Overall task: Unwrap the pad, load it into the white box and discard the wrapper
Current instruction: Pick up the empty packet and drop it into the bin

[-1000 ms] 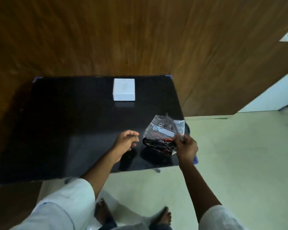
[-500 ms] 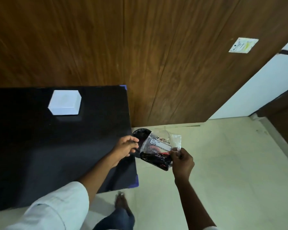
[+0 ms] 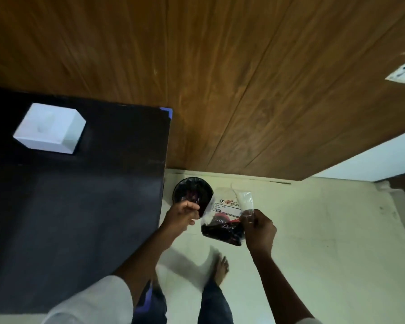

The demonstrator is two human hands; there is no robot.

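The person has turned right, away from the table (image 3: 80,206), so the right hand (image 3: 258,229) now pinches the clear wrapper (image 3: 227,216) over the floor beside the black bin (image 3: 193,195), the left hand (image 3: 182,212) loosely curled and empty, the white box (image 3: 49,128) far left, suggesting discarding comes next.

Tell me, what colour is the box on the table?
White box, clearest in the head view.
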